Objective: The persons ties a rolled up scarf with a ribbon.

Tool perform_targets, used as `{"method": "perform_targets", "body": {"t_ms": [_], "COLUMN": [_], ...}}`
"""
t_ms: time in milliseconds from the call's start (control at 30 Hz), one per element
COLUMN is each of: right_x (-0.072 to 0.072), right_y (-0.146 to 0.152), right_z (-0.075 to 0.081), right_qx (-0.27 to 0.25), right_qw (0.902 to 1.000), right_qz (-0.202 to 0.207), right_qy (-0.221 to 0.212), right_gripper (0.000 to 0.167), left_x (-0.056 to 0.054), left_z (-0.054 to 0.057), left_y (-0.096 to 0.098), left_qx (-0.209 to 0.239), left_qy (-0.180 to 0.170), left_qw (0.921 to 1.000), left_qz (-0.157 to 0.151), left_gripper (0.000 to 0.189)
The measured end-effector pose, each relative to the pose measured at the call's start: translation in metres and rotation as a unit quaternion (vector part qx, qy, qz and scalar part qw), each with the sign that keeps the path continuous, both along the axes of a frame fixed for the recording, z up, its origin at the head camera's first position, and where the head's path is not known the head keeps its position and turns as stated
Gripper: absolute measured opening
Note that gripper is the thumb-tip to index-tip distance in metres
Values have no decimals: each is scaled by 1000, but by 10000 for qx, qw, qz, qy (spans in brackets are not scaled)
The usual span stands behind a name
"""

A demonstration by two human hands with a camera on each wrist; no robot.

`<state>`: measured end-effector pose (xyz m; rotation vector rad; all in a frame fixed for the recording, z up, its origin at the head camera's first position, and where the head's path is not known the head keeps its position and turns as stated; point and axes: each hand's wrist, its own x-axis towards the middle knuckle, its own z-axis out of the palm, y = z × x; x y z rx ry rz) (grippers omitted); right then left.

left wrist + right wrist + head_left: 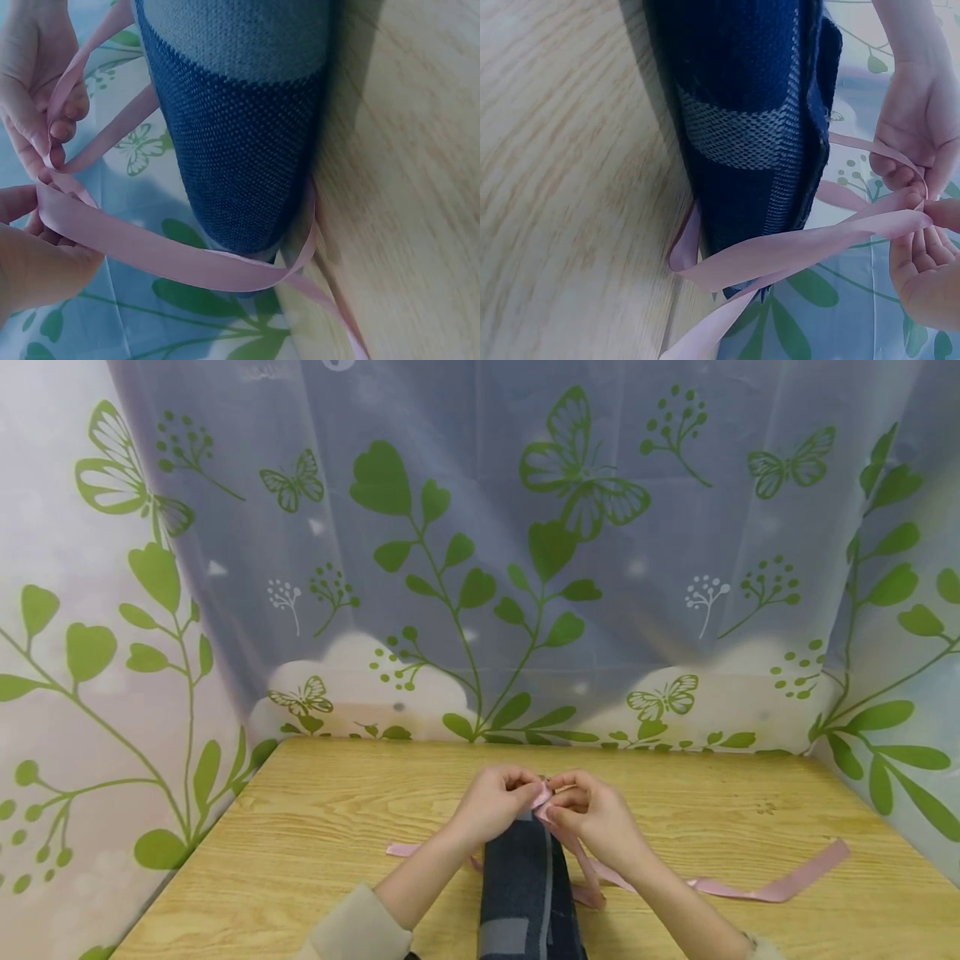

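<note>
A rolled-up dark blue cloth (516, 872) with lighter grey-blue patches lies lengthwise in front of the person. Around its far end loops a pink satin ribbon (802, 872). Above that end, my left hand (495, 797) pinches the ribbon between thumb and fingers. Close beside it my right hand (600, 827) pinches another part of the same ribbon, and the fingertips of both hands nearly meet. In the left wrist view the ribbon (165, 251) forms a wide, slack band beyond the narrow end of the roll (240, 150). The right wrist view shows ribbon strands (795, 251) crossing there.
Underneath is a light wood-grain table (337, 793). One ribbon tail stretches far to the right over it, and a shorter end (402, 850) shows at left. A curtain (480, 568) with green leaves and butterflies hangs behind the table and along both sides.
</note>
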<state>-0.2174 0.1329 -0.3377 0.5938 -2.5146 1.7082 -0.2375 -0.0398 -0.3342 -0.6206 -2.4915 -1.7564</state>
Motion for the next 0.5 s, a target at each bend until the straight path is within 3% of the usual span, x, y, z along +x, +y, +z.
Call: {"method": "perform_targets", "body": {"t_ms": [333, 500], "right_x": [-3, -4], "right_y": [0, 0], "right_z": [-2, -3], "right_qx": [-235, -600], "right_qw": [9991, 9940], "right_qz": [42, 203], "right_qy": [-355, -890], "right_gripper": [40, 46], "left_x": [0, 3], "left_z": [-1, -1], "left_y": [4, 6], "left_qx": [652, 879], "left_qy": [-1167, -1412], "left_qw": [9910, 9860], "left_qz": [-7, 74], "left_gripper": [22, 24]}}
